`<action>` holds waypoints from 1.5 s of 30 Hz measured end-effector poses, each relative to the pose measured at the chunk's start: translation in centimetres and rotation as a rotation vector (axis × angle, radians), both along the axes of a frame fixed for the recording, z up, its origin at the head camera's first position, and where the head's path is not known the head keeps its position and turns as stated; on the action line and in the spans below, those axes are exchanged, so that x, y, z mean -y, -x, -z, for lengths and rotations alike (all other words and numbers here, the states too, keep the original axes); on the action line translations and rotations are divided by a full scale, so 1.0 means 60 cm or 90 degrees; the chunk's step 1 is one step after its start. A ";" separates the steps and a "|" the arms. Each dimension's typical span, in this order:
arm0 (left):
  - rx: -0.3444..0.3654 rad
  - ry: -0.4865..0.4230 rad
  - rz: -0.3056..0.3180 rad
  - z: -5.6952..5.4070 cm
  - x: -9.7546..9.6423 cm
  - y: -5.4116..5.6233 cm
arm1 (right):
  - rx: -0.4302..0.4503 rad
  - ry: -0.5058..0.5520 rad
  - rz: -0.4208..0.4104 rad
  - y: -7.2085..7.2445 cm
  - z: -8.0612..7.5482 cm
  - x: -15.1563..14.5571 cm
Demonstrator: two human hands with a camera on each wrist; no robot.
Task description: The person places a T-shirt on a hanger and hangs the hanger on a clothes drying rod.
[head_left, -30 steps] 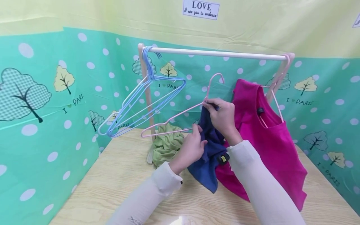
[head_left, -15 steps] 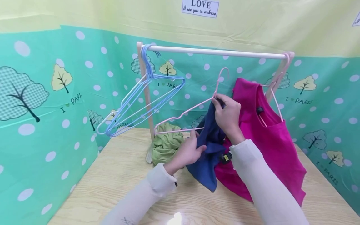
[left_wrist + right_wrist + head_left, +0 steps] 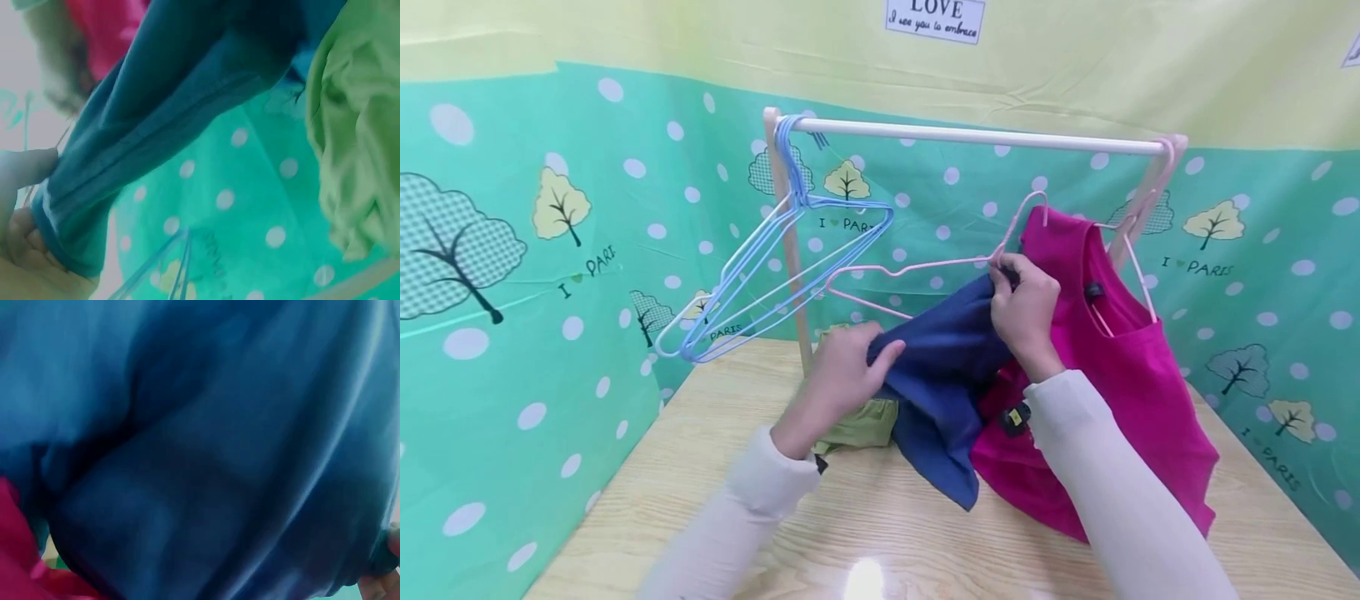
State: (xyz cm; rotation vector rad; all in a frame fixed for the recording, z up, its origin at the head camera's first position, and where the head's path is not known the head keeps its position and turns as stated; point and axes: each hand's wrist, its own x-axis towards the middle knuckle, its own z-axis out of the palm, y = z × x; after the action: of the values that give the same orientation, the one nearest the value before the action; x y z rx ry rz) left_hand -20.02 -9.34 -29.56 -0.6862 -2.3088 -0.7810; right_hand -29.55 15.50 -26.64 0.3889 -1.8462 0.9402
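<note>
A navy-blue garment (image 3: 951, 358) hangs between my two hands, partly on a pink hanger (image 3: 925, 265). My right hand (image 3: 1028, 307) pinches the hanger's neck together with the cloth's upper edge. With thumb and fingers, my left hand (image 3: 844, 367) grips the garment's left edge and holds it stretched out to the left. In the left wrist view, that left hand (image 3: 28, 256) holds the hemmed edge of the blue cloth (image 3: 162, 106). The hanger's left arm sticks out bare above the cloth; its right side is hidden. Blue folds fill the right wrist view.
A white rail (image 3: 970, 133) on wooden posts spans the back. Several blue hangers (image 3: 797, 208) hang at its left end, and a magenta sleeveless top (image 3: 1120, 392) on a hanger at its right. A crumpled green cloth (image 3: 861, 425) lies on the wooden table (image 3: 685, 467) behind my left hand.
My right hand and the pink hanger have moved right, and the hanger has tilted, its left arm rising. My left hand has moved left, spreading the blue cloth outward.
</note>
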 end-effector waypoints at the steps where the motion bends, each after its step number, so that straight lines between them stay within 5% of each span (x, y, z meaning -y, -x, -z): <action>1: -0.022 -0.006 0.005 -0.006 0.007 0.000 | 0.004 -0.002 0.005 0.002 0.002 -0.003; 7: -0.086 -0.037 0.028 -0.029 0.040 -0.001 | 0.044 -0.030 0.007 0.007 0.009 -0.017; 15: -0.159 -0.073 0.009 -0.052 0.059 -0.011 | 0.180 -0.089 -0.009 0.004 -0.004 -0.019; 22: -0.286 -0.061 -0.012 -0.066 0.070 -0.018 | 0.249 -0.152 -0.005 0.008 -0.011 -0.019; 25: -0.307 -0.065 -0.016 -0.067 0.075 -0.016 | 0.263 -0.191 -0.032 0.008 -0.012 -0.018; 30: -0.258 -0.055 0.029 -0.069 0.080 -0.013 | 0.227 -0.204 -0.070 0.009 -0.010 -0.024; 36: -0.124 -0.022 0.103 -0.074 0.079 -0.011 | 0.188 -0.190 -0.088 0.005 -0.008 -0.025; 45: 0.025 0.031 0.107 -0.070 0.068 -0.005 | 0.161 -0.199 -0.122 -0.012 -0.010 -0.009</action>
State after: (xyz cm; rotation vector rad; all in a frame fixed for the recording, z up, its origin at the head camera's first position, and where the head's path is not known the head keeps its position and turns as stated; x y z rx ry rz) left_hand -19.71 -13.43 -25.36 -0.9039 -2.3341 -0.8230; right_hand -28.80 16.05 -26.02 0.6738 -2.2273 0.8590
